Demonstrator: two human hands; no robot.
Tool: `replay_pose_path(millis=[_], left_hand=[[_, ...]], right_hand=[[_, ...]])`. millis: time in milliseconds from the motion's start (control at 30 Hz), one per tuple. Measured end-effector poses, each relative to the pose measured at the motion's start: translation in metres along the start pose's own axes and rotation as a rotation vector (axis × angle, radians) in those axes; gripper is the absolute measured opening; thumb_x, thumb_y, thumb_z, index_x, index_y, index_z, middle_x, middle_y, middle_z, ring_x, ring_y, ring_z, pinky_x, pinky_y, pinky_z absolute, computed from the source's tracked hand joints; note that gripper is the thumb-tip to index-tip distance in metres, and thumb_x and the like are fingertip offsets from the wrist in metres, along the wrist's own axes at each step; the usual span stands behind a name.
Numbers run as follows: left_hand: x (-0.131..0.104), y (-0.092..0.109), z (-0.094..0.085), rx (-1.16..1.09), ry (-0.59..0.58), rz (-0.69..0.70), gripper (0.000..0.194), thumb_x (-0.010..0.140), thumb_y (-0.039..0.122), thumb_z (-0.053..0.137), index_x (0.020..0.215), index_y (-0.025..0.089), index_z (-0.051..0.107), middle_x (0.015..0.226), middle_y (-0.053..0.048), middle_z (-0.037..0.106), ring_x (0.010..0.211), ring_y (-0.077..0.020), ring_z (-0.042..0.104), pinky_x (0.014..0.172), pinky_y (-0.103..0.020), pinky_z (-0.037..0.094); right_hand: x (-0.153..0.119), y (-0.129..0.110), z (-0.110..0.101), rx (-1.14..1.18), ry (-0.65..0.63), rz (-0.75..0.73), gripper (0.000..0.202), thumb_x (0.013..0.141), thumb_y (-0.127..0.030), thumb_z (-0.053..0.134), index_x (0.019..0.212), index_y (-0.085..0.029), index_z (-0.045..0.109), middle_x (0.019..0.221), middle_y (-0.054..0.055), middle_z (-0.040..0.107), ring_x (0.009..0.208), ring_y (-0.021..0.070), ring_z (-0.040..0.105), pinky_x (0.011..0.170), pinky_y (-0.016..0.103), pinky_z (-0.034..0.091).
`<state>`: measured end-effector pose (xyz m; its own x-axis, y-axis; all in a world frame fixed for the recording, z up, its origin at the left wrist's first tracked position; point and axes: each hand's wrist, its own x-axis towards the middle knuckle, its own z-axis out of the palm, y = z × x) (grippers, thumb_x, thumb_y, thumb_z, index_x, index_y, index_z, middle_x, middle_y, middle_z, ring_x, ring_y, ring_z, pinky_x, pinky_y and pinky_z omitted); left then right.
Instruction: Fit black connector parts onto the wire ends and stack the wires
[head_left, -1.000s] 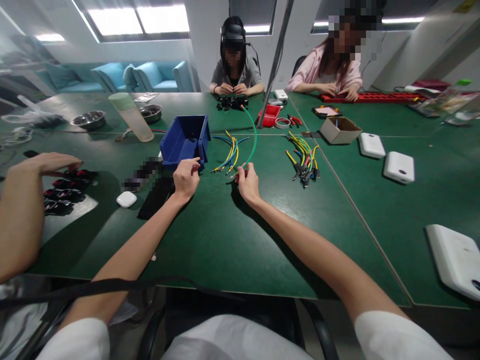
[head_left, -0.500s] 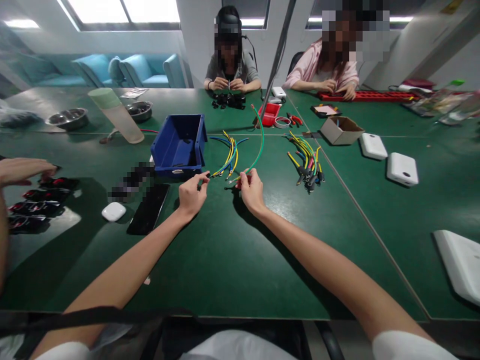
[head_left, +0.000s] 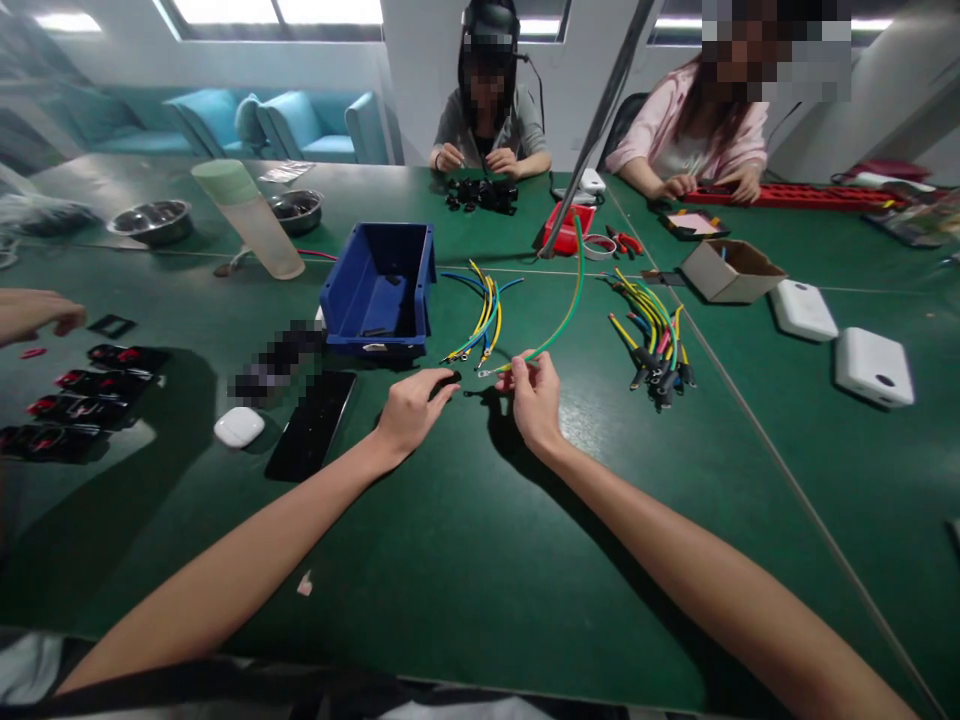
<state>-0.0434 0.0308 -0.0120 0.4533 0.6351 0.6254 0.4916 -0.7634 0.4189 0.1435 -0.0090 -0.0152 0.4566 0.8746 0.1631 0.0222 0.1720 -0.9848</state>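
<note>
My right hand (head_left: 535,398) pinches a green-and-yellow wire (head_left: 576,290) near its lower end. The bare metal ring terminal (head_left: 485,373) points left from my fingers, and the rest of the wire arcs upward. My left hand (head_left: 414,408) is closed on a small black sleeve (head_left: 450,378), held just left of the terminal with a small gap between them. Beyond the hands lies a loose bunch of yellow, blue and green wires (head_left: 491,310). Another wire bundle (head_left: 656,340), with black-covered ends, rests to the right. A blue bin (head_left: 375,345) holding a few black pieces stands behind my left hand.
On the left are a phone (head_left: 311,425), a white case (head_left: 239,427), black-and-red parts (head_left: 90,395) and another person's hand (head_left: 37,315). A bottle (head_left: 259,235) and steel bowls (head_left: 154,222) stand behind. Rightward sit a cardboard box (head_left: 727,270) and white boxes (head_left: 874,368). Two people work opposite.
My hands have come closer together, the black sleeve nearing the terminal. The view has shifted, so things sit further right. The person's hand at left has drawn back from the black-and-red parts.
</note>
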Motion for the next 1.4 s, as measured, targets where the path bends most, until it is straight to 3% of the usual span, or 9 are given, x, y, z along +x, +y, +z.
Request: replay_pose_path(millis=[433,1100,1400], left_hand=[[0.004,-0.0001,-0.0016,-0.022,-0.141,0.072,0.019,0.089,0.016,0.054,0.105,0.02,0.063,0.1,-0.008,0.069,0.094,-0.0216,0.064,0.085,-0.04,0.053],[0.0051,-0.0034,-0.0043,-0.025,-0.068,0.069,0.019,0.083,0.009,0.057,0.094,0.02,0.067,0.091,-0.004,0.071,0.087,-0.0204,0.063,0.079,-0.038,0.05],[0.0049,-0.0023,-0.0022,-0.039,-0.017,0.089,0.014,0.085,0.014,0.06,0.096,0.016,0.067,0.093,-0.006,0.071,0.087,-0.0196,0.063,0.081,-0.037,0.051]], right_hand=[[-0.0004,0.005,0.0026,0.072,-0.004,0.012,0.019,0.089,-0.041,0.051,0.091,-0.022,0.046,0.073,-0.002,0.061,0.06,0.0129,0.061,0.058,0.027,0.05],[-0.005,-0.0013,0.0048,0.022,-0.059,-0.03,0.02,0.087,-0.039,0.053,0.092,-0.02,0.049,0.071,-0.001,0.061,0.059,0.0145,0.062,0.059,0.028,0.05],[-0.0054,-0.0007,0.0051,0.047,-0.079,-0.023,0.024,0.087,-0.042,0.056,0.093,-0.02,0.049,0.072,-0.001,0.062,0.06,0.0147,0.063,0.059,0.028,0.05]])
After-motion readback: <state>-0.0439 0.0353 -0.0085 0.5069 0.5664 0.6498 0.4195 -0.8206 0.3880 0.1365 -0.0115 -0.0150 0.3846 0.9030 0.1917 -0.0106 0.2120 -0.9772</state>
